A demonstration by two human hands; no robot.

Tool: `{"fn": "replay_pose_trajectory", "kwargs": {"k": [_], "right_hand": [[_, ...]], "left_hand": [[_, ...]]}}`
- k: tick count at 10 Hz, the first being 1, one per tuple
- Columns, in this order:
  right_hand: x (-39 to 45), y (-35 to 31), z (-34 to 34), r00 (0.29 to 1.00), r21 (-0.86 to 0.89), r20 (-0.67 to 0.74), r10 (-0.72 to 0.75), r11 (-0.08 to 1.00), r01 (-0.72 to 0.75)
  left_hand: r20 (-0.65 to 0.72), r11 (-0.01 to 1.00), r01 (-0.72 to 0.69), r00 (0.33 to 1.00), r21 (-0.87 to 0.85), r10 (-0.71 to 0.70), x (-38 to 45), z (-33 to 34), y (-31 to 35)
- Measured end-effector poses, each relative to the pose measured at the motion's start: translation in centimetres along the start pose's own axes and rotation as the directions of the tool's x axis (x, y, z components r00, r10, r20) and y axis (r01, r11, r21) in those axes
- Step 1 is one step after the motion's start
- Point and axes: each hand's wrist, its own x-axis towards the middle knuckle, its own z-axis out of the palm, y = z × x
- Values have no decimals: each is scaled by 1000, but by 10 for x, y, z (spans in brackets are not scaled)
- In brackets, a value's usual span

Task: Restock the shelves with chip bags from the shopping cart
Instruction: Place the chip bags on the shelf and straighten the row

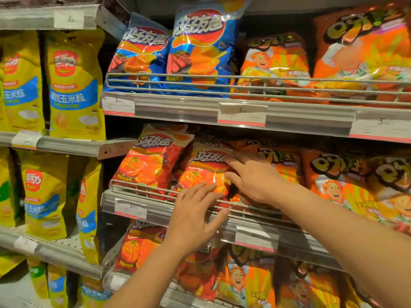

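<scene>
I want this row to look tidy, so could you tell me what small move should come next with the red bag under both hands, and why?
Probably push the red chip bag further back until it stands behind the wire rail. The left hand and right hand lie flat on its front, and it leans more than the neighbouring red bag.

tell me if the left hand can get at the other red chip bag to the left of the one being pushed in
Probably yes: the left hand lies open by the wire rail, and that red bag stands right beside it with nothing in front.
</scene>
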Motion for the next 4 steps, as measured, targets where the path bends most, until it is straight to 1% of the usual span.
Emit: {"fn": "replay_pose_trajectory", "kwargs": {"k": [1, 2, 3, 4], "right_hand": [[-56, 29, 12, 987, -137, -130, -95, 988, 77], [-90, 45, 15, 984, -109, -145, -102, 990, 86], [-140, 61, 13, 972, -51, -195, -132, 991, 124], [-171, 62, 6, 956, 47, -250, -151, 985, 168]], "left_hand": [[24, 999, -31, 999, 36, 30, -2, 0, -2], [79, 999, -29, 997, 35, 26, -6, -4, 2], [239, 999, 4, 971, 39, -13, 8, -30, 8], [342, 998, 32, 939, 47, -46, 6, -50, 23]]}}
